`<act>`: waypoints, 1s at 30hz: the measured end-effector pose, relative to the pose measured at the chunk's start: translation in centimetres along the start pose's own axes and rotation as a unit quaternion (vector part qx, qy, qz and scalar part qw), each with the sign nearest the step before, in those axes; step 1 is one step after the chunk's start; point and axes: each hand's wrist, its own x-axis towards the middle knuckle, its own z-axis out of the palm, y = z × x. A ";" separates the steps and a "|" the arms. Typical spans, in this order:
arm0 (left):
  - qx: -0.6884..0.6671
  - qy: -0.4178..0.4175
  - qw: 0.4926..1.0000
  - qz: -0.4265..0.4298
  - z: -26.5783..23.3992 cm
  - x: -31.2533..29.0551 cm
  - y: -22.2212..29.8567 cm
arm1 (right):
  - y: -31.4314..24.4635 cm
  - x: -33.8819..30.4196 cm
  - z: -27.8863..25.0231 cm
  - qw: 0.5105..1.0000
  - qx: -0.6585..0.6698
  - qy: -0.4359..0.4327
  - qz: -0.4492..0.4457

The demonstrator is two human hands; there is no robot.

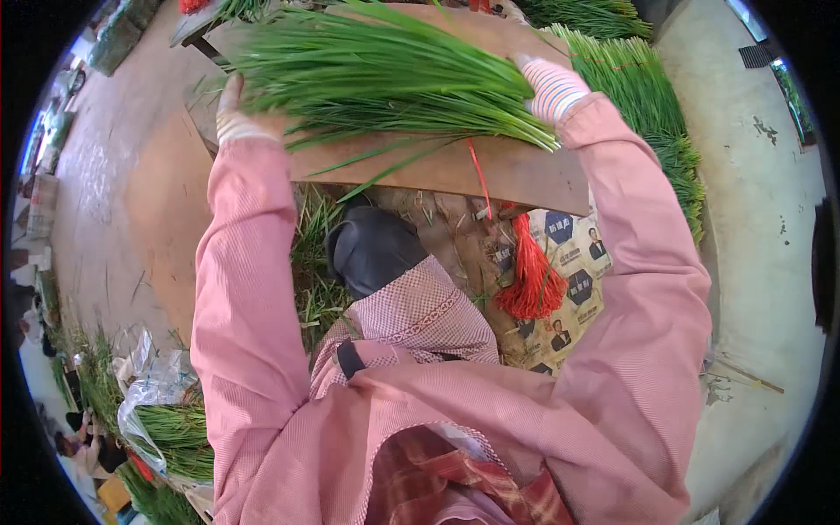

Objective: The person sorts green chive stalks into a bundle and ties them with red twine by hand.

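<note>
A loose bunch of long green garlic chives (376,74) lies crosswise over a brown board (534,179), its pale cut ends toward the right. My right hand (553,86), in a striped glove, grips the bunch near those cut ends. At the leafy tips, my left hand (238,118) holds the other end, thumb pointing up; its remaining fingers are mostly hidden by leaves. Some blades are smeared by motion, and a few stray ones hang over the board's near edge. A thin red tie strand (479,179) crosses that edge below the bunch.
A bundle of red tie strands (532,276) hangs under the board, above printed sheeting (560,337). Stacked chives (643,96) line the right side by a pale floor. More chives (179,433) lie with clear plastic (144,394) at lower left. Another person (86,446) sits beyond.
</note>
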 end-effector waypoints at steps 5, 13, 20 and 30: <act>0.364 -0.022 0.817 0.447 -5.8 1.0 -5.8 | 1.2 0.0 3.7 0.987 -0.079 -0.087 0.108; 0.657 -0.468 0.307 0.505 4.7 -6.9 -18.2 | 0.7 -0.3 5.4 0.993 0.020 -0.072 0.090; 0.812 -0.368 0.274 0.361 8.1 -2.4 -19.5 | 2.5 -0.3 6.0 0.995 0.033 -0.053 0.084; 0.815 -0.376 0.314 0.311 8.4 -0.6 -19.6 | 0.6 1.4 3.9 0.996 0.049 -0.065 0.024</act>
